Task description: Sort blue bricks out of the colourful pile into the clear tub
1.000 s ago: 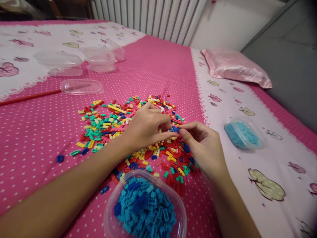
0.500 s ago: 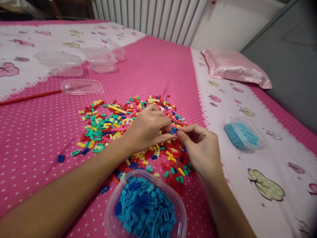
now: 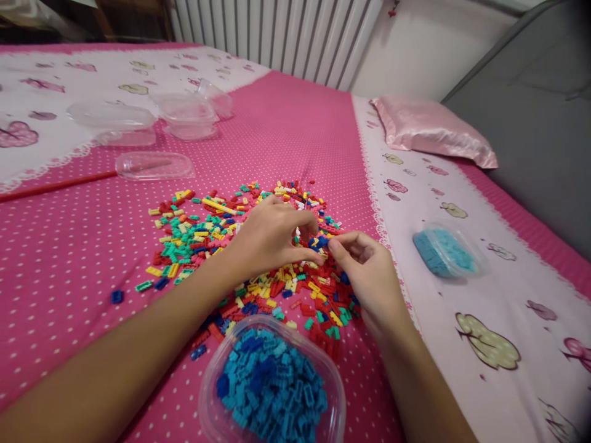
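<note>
A loose pile of small toy building bricks (image 3: pixel 184 237) in red, yellow, green, blue and pink lies on the bed. Over its middle is my left hand (image 3: pixel 277 237), thumb and fingers apart with nothing between them. My right hand (image 3: pixel 364 264) pinches a dark blue brick (image 3: pixel 319 242) between thumb and forefinger at the pile's right side. In front of me stands a clear plastic tub (image 3: pixel 339 394) full of blue bricks (image 3: pixel 277 381); some darker blue ones lie on top.
A second tub (image 3: pixel 450 249) of light blue bricks sits on the right. Clear containers (image 3: pixel 184 111) stand at the back left, near a clear lid (image 3: pixel 154 166) and a red stick (image 3: pixel 60 186). A pink pillow (image 3: pixel 434 132) lies at the back right.
My left thumb and fingers have parted and let go of the blue brick, which stays in my right hand's pinch. The view has shifted slightly.
</note>
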The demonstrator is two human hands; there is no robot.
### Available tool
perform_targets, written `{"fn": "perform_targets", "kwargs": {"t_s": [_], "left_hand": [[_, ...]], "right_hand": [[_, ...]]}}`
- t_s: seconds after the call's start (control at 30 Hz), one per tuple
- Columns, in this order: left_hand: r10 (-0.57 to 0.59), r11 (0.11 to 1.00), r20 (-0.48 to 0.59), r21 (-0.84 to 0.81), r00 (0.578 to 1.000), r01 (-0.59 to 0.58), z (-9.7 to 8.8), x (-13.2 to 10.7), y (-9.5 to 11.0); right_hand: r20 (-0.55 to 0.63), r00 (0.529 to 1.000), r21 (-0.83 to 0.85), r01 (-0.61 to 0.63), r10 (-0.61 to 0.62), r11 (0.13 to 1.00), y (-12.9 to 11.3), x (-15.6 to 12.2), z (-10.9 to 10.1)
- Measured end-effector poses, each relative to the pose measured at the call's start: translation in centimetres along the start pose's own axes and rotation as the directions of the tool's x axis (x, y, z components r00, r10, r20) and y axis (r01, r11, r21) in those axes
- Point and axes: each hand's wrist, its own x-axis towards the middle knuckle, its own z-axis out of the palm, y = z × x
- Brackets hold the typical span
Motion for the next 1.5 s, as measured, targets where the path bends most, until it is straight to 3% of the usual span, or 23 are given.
{"fn": "perform_targets", "kwargs": {"t_s": [0.13,0.27,0.37,0.43,0.53,0.63,0.77,0.97,1.1,1.27,1.33,1.43,1.5], "left_hand": [[-0.106,0.979,0.001,-0.176,0.994,0.105,0.0,0.1,0.2],[-0.171,0.888,0.106,-0.414,0.98,0.2,0.0,0.3,0.1],[-0.202,0.835,0.161,-0.486,0.966,0.256,-0.2,0.4,-0.4],[-0.241,0.81,0.143,-0.515,0.96,0.28,-0.3,0.4,-0.6],[-0.308,0.749,0.131,-0.577,0.942,0.325,-0.3,0.4,-1.0],[-0.371,0.664,0.152,-0.646,0.916,0.376,-0.4,0.3,-1.3],[-0.428,0.595,0.131,-0.704,0.894,0.388,-0.6,0.2,-1.6],[-0.395,0.619,0.128,-0.695,0.91,0.367,-0.5,0.1,-2.0],[-0.426,0.611,0.163,-0.673,0.89,0.416,-0.4,-0.1,-1.7],[-0.428,0.63,0.161,-0.652,0.889,0.421,-0.1,-0.3,-1.8],[-0.444,0.642,0.159,-0.63,0.882,0.437,0.1,-0.3,-2.0],[-0.48,0.667,0.158,-0.573,0.863,0.476,0.5,-0.5,-1.6],[-0.488,0.645,0.197,-0.574,0.85,0.504,0.8,-0.8,-1.1]], "right_hand": [[0.023,1.0,-0.002,-0.001,0.001,1.0,0.0,0.1,-0.2],[0.071,0.997,-0.018,0.032,-0.031,0.999,0.2,0.0,-0.1],[0.093,0.994,-0.008,0.051,-0.05,0.999,0.2,0.0,-0.3],[0.09,0.995,-0.029,0.049,-0.046,0.998,0.2,0.1,-0.6],[0.093,0.991,-0.166,0.109,-0.095,0.98,-0.1,0.1,-1.1],[0.283,0.951,-0.344,0.222,-0.124,0.912,-0.7,-0.2,-1.2],[0.551,0.827,-0.432,0.399,-0.114,0.809,-1.4,-0.9,-0.7],[0.659,0.744,-0.474,0.524,-0.109,0.708,-1.3,-1.3,0.0],[0.669,0.739,-0.531,0.549,-0.078,0.646,-1.1,-1.4,0.1],[0.633,0.764,-0.502,0.53,-0.127,0.684,-1.4,-1.4,0.8],[0.649,0.747,-0.491,0.557,-0.146,0.67,-1.4,-1.4,1.2],[0.698,0.687,-0.479,0.657,-0.201,0.582,0.2,-2.0,0.8],[0.684,0.648,-0.427,0.728,-0.335,0.536,3.4,-2.6,0.3]]}}
